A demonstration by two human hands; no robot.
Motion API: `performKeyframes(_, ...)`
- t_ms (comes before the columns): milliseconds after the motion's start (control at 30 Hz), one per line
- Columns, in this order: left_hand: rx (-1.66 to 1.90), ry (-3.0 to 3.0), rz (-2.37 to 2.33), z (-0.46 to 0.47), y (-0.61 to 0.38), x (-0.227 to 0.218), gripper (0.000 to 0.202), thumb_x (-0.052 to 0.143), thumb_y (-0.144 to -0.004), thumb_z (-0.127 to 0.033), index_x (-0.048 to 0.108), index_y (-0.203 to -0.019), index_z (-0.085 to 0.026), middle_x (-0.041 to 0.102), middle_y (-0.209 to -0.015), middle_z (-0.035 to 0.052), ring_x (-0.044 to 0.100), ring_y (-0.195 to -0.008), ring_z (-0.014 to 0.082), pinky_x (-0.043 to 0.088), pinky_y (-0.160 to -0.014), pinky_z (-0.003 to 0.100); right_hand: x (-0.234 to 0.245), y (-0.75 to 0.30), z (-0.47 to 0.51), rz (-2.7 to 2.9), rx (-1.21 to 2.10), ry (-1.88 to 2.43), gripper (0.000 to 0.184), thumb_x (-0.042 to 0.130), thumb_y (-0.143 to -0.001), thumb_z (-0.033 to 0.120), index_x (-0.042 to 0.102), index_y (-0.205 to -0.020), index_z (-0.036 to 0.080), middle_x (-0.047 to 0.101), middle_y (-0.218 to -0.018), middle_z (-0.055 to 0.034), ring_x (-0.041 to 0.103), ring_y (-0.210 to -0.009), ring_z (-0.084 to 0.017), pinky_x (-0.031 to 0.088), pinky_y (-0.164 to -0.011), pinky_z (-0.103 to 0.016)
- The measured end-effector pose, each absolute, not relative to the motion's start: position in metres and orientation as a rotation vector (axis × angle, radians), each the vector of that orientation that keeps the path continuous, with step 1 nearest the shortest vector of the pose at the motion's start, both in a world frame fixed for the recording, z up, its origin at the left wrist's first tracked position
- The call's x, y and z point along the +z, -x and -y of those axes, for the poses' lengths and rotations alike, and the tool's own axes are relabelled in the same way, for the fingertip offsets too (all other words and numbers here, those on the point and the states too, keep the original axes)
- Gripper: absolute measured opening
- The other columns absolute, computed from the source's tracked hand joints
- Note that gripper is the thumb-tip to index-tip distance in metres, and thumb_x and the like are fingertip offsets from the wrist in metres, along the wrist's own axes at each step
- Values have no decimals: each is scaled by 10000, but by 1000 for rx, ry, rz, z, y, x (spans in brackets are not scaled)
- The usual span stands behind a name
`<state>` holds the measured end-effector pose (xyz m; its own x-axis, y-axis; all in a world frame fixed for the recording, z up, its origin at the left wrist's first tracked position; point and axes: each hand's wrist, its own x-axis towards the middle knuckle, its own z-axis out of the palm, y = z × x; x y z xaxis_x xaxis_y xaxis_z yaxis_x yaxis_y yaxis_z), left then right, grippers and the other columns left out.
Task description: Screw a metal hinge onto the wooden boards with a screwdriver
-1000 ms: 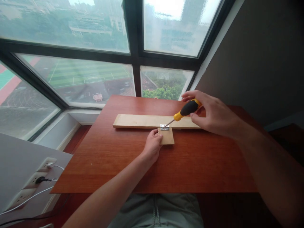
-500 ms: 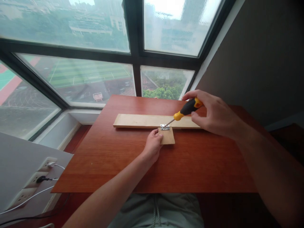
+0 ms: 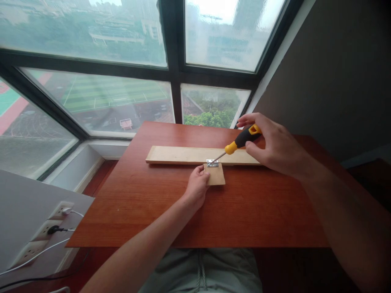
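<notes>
My left hand (image 3: 198, 183) is closed on the left edge of a small square wooden piece (image 3: 216, 177). A silver metal hinge (image 3: 212, 162) lies at the top of that piece, where it meets a long pale wooden board (image 3: 177, 154). My right hand (image 3: 271, 142) is around the handle end of a black and yellow screwdriver (image 3: 242, 138), its fingers loosely spread. The screwdriver slants down to the left, and its tip rests at the hinge's left side. Whether a screw is under the tip is too small to tell.
The boards lie on a reddish-brown wooden table (image 3: 146, 215). Beyond its far edge are large windows with a dark frame (image 3: 176, 75). Wall sockets with plugs and cables (image 3: 47, 230) are at the lower left. A grey wall (image 3: 330, 69) stands on the right.
The screwdriver's handle has turned, showing more of its yellow end opening. My right fingers have shifted slightly on it. My left hand and the wooden piece stay in place.
</notes>
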<state>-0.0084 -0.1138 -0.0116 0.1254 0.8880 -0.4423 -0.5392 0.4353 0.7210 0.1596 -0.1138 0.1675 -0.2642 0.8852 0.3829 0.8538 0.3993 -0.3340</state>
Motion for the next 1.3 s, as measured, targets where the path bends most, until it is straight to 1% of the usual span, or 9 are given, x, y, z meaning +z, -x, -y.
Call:
performKeyframes(167, 1084, -433, -978, 114, 8, -11, 366, 638, -750, -70, 583, -1105, -139, 712, -1004, 107, 682, -832, 184, 563, -718, 280, 166, -158, 112, 2096, 42, 1564, 337, 574, -880, 424, 602, -1163, 244, 715, -1000, -62, 668, -840, -243, 508, -714, -372)
performKeyframes(233, 1085, -429, -983, 114, 8, -10, 359, 622, -756, -61, 582, -1104, -139, 711, -1000, 104, 679, -826, 180, 562, -706, 274, 167, -157, 112, 2087, 20, 1588, 255, 550, -898, 402, 635, -1083, 249, 718, -924, -47, 666, -813, -238, 495, -701, -367)
performKeyframes(400, 1085, -434, -986, 114, 8, -9, 347, 632, -756, -55, 589, -1089, -140, 708, -1004, 99, 664, -799, 154, 552, -693, 245, 169, -158, 115, 2108, 100, 1556, 375, 595, -782, 229, 560, -1155, 239, 680, -1095, -56, 656, -821, -218, 506, -714, -348)
performKeyframes(600, 1083, -429, -970, 114, 9, -11, 375, 673, -742, -84, 590, -1103, -139, 713, -1009, 110, 679, -841, 183, 555, -739, 278, 167, -158, 110, 2065, 14, 1653, 325, 555, -873, 448, 584, -1109, 228, 708, -974, -77, 656, -796, -249, 494, -713, -385)
performKeyframes(733, 1085, -423, -976, 114, 9, -10, 358, 636, -755, -54, 588, -1100, -136, 716, -985, 97, 671, -803, 159, 552, -725, 259, 167, -157, 110, 2073, 18, 1612, 246, 559, -859, 324, 593, -1088, 240, 704, -997, -71, 654, -871, -253, 492, -743, -376)
performKeyframes(833, 1087, -417, -984, 114, 8, -8, 352, 639, -748, -49, 589, -1086, -132, 716, -946, 85, 663, -756, 142, 551, -718, 253, 167, -158, 111, 2080, 78, 1581, 363, 610, -785, 249, 572, -1145, 224, 675, -1102, -82, 647, -869, -238, 504, -733, -357)
performKeyframes(1067, 1078, -416, -992, 114, 8, -6, 348, 616, -768, -47, 585, -1105, -128, 718, -992, 104, 676, -797, 158, 554, -709, 254, 164, -158, 107, 2001, 8, 1682, 290, 571, -865, 417, 614, -1081, 228, 708, -918, -64, 643, -762, -239, 491, -696, -383)
performKeyframes(1200, 1081, -418, -993, 113, 8, -8, 348, 619, -767, -43, 579, -1104, -122, 715, -1006, 112, 672, -782, 152, 555, -679, 242, 162, -160, 109, 2012, 73, 1568, 366, 596, -800, 263, 562, -1162, 230, 673, -1110, -74, 649, -908, -246, 508, -749, -372)
performKeyframes(1300, 1083, -413, -998, 113, 8, -8, 347, 610, -765, -33, 579, -1099, -124, 713, -996, 102, 666, -767, 143, 554, -670, 238, 162, -161, 110, 2037, 84, 1551, 391, 608, -791, 271, 554, -1176, 225, 637, -1177, -98, 651, -913, -252, 512, -721, -364)
